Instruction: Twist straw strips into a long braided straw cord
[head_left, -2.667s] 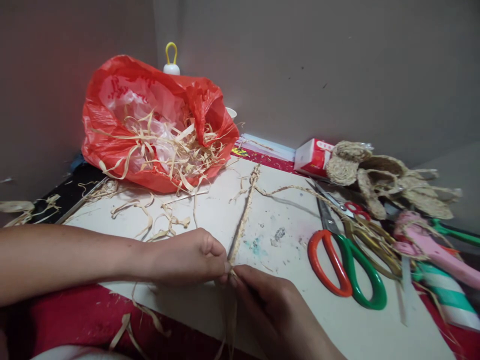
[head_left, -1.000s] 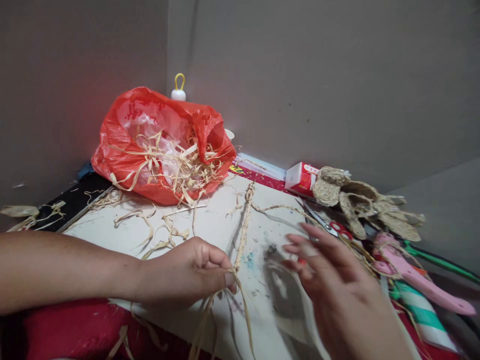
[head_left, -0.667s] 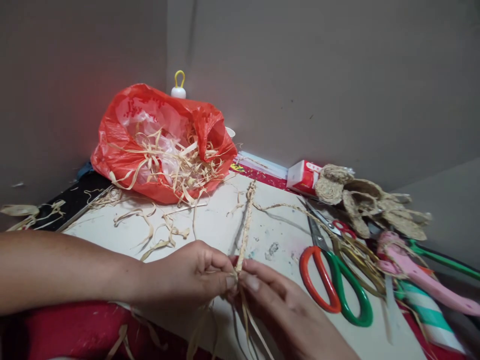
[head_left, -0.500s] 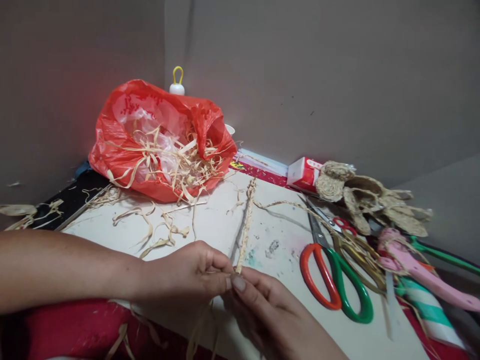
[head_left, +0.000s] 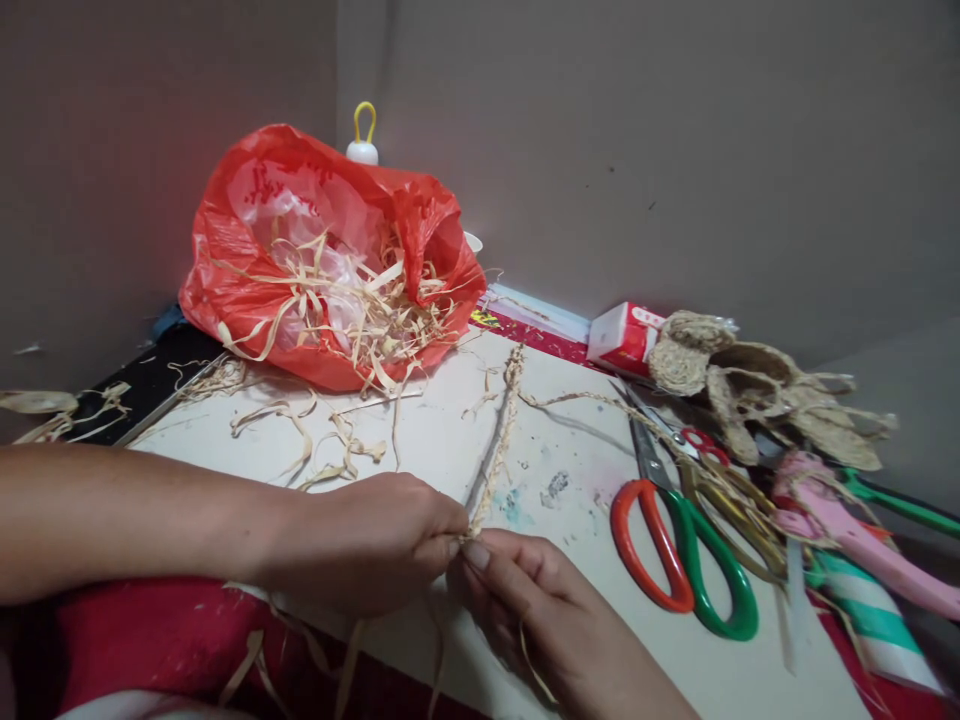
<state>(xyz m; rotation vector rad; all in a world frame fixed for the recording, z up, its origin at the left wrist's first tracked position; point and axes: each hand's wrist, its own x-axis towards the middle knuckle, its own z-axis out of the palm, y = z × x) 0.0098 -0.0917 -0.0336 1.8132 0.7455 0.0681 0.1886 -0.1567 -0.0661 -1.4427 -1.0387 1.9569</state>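
Note:
A narrow straw braid [head_left: 501, 440] runs away from me over the white board [head_left: 442, 440], its near end pinched between both hands. My left hand [head_left: 390, 535] comes in from the left, fingers closed on the braid's end. From the lower right, my right hand [head_left: 540, 600] grips the same spot with thumb and fingers. Loose straw strands [head_left: 351, 660] hang below the hands, and one curls over my right hand. The exact crossing of strands is hidden by my fingertips.
A red plastic bag [head_left: 247, 260] of dry straw lies open at the back left. On the right are scissors with red and green handles [head_left: 712, 570], woven straw pieces [head_left: 750, 380], a pink-handled tool [head_left: 862, 530] and a red-and-white box [head_left: 624, 338]. Straw scraps [head_left: 341, 445] litter the board.
My left hand has rolled over, its back now more toward me, and both hands keep the braid's end. Loose strands below have shifted. The view has moved slightly.

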